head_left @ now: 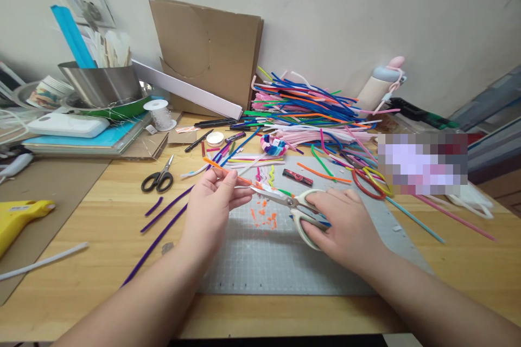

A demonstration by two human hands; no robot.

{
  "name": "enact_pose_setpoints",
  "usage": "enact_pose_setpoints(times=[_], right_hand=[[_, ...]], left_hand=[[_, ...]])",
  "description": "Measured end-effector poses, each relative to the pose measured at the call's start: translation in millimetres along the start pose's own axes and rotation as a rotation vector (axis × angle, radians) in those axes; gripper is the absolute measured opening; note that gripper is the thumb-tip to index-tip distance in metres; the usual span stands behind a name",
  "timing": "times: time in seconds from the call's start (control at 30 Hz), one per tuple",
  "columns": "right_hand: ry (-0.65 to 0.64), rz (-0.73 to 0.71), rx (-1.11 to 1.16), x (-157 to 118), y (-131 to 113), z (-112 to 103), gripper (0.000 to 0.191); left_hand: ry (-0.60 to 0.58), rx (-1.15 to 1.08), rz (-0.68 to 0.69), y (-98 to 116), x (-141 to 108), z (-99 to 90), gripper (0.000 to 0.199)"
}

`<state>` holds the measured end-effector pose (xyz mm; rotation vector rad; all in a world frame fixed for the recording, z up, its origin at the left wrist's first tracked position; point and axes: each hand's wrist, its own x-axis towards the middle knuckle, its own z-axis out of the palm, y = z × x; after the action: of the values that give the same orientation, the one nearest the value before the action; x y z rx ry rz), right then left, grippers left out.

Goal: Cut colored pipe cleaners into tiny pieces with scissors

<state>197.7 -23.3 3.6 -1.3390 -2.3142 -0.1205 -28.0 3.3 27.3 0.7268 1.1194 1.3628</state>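
An orange pipe cleaner (244, 179) is pinched between the thumb and fingers of my left hand (217, 190), its long end running up and left past the fingers. My right hand (344, 222) grips the pale-handled scissors (304, 223), thumb and fingers through the loops. Their blades (272, 193) point left and meet the tip of the pipe cleaner. Below the blades, small orange fuzz clippings (264, 218) lie scattered on the grey cutting mat (260, 265). Just beyond the scissors rests a dark, red-marked cylinder (298, 177).
A heap of coloured pipe cleaners (305, 103) lies at the back, beside a bottle (376, 87). Black scissors (158, 176) and purple pipe cleaners (158, 237) lie left of the mat. Further left are a yellow glue gun (22, 217) and a metal pot (103, 84). Red-handled scissors (368, 184) sit right.
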Motion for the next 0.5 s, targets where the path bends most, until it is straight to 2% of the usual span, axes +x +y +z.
enact_pose_setpoints(times=[0.5], right_hand=[[-0.041, -0.008, 0.035, 0.5, -0.2, -0.5, 0.011]], left_hand=[[-0.014, -0.067, -0.116, -4.4, 2.5, -0.6, 0.014]])
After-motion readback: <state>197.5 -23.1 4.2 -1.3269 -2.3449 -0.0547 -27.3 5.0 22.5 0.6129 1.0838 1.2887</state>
